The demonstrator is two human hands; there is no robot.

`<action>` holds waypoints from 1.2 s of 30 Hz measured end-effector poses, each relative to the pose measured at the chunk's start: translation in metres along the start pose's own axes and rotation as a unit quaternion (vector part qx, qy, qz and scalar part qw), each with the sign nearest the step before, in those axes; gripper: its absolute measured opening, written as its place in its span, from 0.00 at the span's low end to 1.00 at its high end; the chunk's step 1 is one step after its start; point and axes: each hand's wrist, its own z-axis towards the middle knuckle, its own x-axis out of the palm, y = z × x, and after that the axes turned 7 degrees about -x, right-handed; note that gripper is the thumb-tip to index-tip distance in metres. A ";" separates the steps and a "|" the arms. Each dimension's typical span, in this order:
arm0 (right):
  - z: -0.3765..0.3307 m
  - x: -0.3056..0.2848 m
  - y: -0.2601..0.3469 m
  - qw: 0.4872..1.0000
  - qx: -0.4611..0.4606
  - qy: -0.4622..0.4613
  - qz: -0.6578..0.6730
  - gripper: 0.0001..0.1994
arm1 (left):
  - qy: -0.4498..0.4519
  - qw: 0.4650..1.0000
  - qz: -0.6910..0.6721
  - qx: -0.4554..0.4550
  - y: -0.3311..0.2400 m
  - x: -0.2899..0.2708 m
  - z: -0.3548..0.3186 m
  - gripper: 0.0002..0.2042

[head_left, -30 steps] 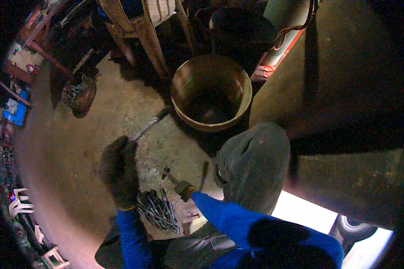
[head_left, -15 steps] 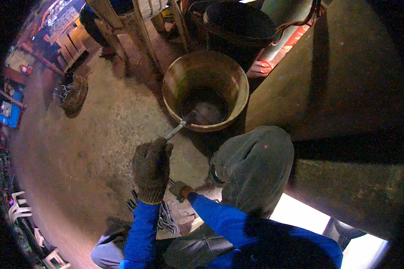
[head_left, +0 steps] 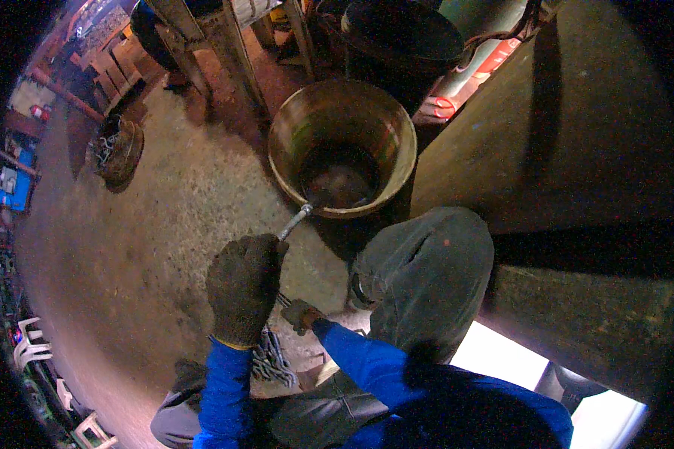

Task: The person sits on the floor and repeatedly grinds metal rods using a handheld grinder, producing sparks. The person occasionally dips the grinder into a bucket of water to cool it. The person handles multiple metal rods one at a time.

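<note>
Left hand (head_left: 243, 288), in a dark work glove, sits just below picture centre, fingers curled tight round a slim metal rod (head_left: 295, 221). Back of the hand faces up; blue sleeve runs down toward 6 o'clock. The rod slants out of the fist toward 1 o'clock, its far end reaching the near rim of a large brass-coloured bucket (head_left: 342, 146) that stands on the concrete floor (head_left: 142, 224) at 12 o'clock from the hand.

Right hand (head_left: 301, 314), also gloved, lies lower, at 4 o'clock from the left, close to the ground; forearm bent in from the lower right. Its grip cannot be told: fingers are partly hidden and dark.

Pile of grey metal pieces (head_left: 271, 361) lies under both hands, at 6 o'clock. Bent knee in grey trousers (head_left: 427, 273) at 3 o'clock. Shallow basket (head_left: 116, 150) well apart at 10 o'clock.
</note>
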 end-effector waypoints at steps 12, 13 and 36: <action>-0.015 -0.003 0.029 0.997 0.017 -0.026 -0.075 0.20 | 0.052 0.998 -0.021 -0.009 -0.005 -0.031 -0.002 0.06; -0.013 -0.003 0.026 0.996 0.016 -0.022 -0.084 0.20 | 0.055 0.998 -0.012 0.001 -0.003 -0.029 -0.003 0.06; 0.012 0.002 -0.003 0.998 0.047 -0.010 -0.041 0.20 | 0.075 0.996 -0.023 -0.049 -0.008 -0.046 -0.015 0.08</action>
